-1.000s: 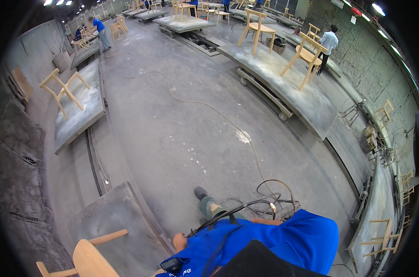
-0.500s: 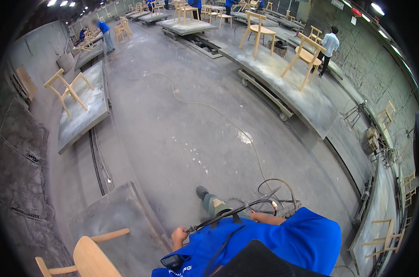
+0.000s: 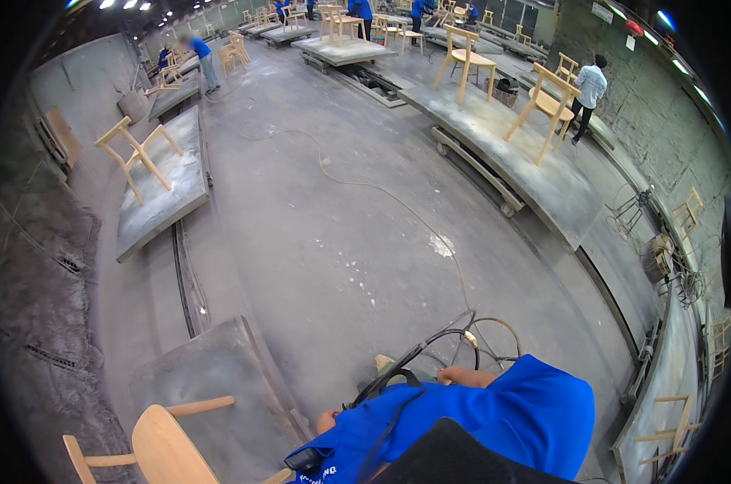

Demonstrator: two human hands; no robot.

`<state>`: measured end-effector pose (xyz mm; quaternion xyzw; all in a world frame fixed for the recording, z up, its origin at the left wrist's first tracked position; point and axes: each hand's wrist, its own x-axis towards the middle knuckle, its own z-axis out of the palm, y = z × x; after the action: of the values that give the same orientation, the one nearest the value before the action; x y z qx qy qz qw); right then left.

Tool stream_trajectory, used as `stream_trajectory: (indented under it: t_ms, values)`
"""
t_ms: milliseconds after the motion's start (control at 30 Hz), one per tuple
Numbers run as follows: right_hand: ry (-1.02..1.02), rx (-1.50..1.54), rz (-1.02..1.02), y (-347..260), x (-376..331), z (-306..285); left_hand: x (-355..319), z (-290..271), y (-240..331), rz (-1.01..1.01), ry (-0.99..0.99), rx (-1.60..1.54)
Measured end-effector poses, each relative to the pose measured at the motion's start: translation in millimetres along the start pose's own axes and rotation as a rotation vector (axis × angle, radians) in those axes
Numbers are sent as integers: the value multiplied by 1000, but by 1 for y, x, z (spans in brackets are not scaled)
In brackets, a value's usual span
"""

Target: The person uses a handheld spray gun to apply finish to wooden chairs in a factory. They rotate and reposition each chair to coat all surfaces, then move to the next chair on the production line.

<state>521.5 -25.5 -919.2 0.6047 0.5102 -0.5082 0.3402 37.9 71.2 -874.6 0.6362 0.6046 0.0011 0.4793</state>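
My left hand (image 3: 326,420) shows only in part at my left side, beside the end of a black hose (image 3: 414,352). Its fingers look curled around that end; my blue sleeve covers much of it. The hose runs across the front of my body and loops on the right. My right hand (image 3: 446,376) is low in front of me, near these loops, with its fingers hidden. At lower left a pale wooden chair (image 3: 168,444) lies tilted on a grey board (image 3: 228,363), apart from both hands.
A thin hose (image 3: 381,191) trails over the grey floor (image 3: 301,210). Another chair (image 3: 139,157) is on a platform (image 3: 164,202) at left. At right a long wheeled platform (image 3: 559,198) bears chairs. Several people work farther off, one in a light shirt (image 3: 593,85).
The view has shifted, so the room sits farther right in it. My left hand is more covered by the sleeve, and my foot has gone out of sight.
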Motion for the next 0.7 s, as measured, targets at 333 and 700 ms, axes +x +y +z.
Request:
stream_trajectory:
  t_ms: [333, 700]
  values:
    - [20, 96, 33, -11, -53, -12, -8, -24, 16, -38, -28, 151]
    - [-3, 14, -110, 21, -5, 52, 6, -26, 23, 77, -259, 27]
